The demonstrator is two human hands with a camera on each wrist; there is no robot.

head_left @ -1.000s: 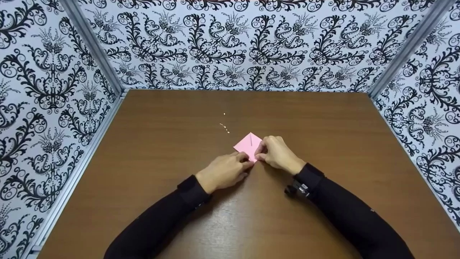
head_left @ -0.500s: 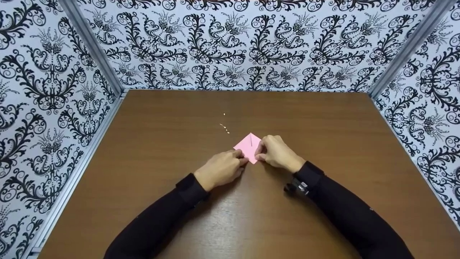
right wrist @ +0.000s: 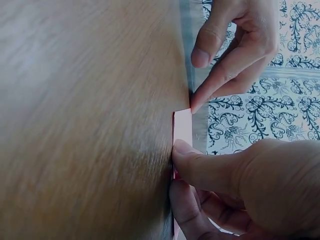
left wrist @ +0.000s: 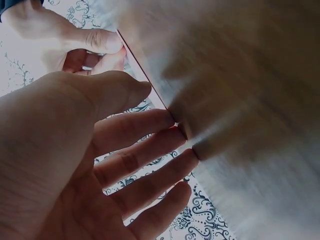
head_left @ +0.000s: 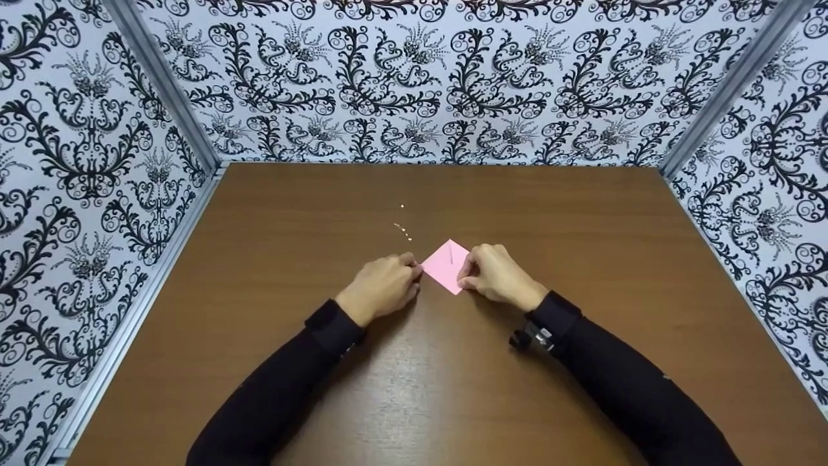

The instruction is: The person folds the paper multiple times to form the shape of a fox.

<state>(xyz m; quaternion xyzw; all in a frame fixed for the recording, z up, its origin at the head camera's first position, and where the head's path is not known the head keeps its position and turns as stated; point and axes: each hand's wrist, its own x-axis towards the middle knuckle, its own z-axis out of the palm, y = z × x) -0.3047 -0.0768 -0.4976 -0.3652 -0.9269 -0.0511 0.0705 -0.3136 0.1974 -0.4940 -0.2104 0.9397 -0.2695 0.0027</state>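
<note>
Hands: right hand (head_left: 495, 275) pinching pink paper (head_left: 445, 265), left hand (head_left: 383, 288) relaxed, fingertips touching it; patterned walls (head_left: 414, 77) around brown table (head_left: 291, 259).

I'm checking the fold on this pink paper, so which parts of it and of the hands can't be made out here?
- Pink paper, head view: its right edge is covered by the right hand; the crease is too small to read.
- Left hand, head view: the fingertips are curled under, so contact with the paper is hidden.
- Both wrist views: the table is blurred and the paper shows edge-on only.
</note>
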